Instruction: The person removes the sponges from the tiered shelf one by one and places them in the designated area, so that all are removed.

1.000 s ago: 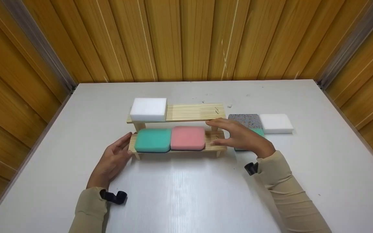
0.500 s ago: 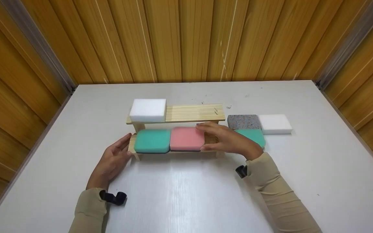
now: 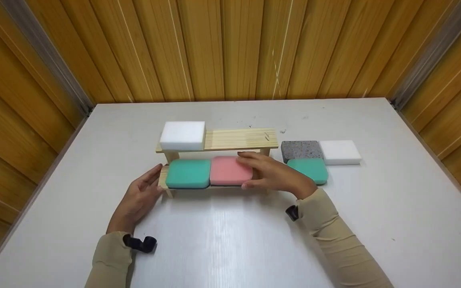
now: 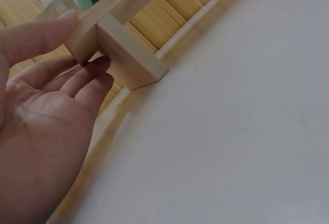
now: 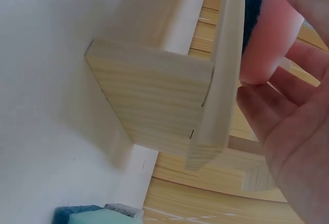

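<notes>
A two-step wooden rack (image 3: 240, 139) stands on the white table. My left hand (image 3: 136, 200) grips the left end of its lower board; in the left wrist view the thumb lies at the board's edge and the fingers curl beneath. On that board a teal scouring sponge (image 3: 188, 173) and a pink scouring sponge (image 3: 226, 170) lie side by side, both with dark undersides. My right hand (image 3: 276, 176) holds the pink sponge by its right end, thumb in front and fingers behind, as the right wrist view (image 5: 303, 111) also shows.
A white foam block (image 3: 182, 135) sits at the left of the upper board. Right of the rack on the table are a speckled grey sponge (image 3: 301, 150), another white block (image 3: 339, 152) and a second teal sponge (image 3: 308, 170). Wood-look panels (image 3: 242, 48) enclose the table's back and sides.
My right hand has moved left from the rack's right end onto the pink sponge, uncovering the second teal sponge on the table. The left hand has stayed put.
</notes>
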`<action>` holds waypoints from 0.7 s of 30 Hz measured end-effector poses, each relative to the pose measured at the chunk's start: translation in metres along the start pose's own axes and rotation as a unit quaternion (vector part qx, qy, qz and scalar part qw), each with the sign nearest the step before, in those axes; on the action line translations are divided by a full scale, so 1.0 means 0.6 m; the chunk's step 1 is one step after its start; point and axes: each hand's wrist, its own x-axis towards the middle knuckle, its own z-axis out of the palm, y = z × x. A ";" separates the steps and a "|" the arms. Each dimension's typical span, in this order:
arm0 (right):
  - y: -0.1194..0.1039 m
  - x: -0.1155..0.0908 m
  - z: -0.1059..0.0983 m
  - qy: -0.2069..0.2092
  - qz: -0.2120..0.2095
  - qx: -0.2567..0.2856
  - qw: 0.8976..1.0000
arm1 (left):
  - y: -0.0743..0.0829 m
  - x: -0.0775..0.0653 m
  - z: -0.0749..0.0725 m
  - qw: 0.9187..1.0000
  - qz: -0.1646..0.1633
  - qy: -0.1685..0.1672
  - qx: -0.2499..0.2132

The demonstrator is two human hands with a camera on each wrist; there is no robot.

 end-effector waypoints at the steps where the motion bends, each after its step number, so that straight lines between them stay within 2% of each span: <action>1: 0.000 0.000 0.001 0.002 0.001 -0.002 1.000 | 0.000 0.000 0.000 1.000 0.001 -0.002 0.002; 13: 0.005 0.002 0.011 0.033 -0.021 -0.015 0.999 | -0.002 -0.001 -0.001 1.000 0.007 -0.003 0.017; 21: 0.008 0.001 0.018 0.055 -0.038 -0.011 0.998 | -0.001 0.000 -0.001 1.000 0.006 -0.004 0.002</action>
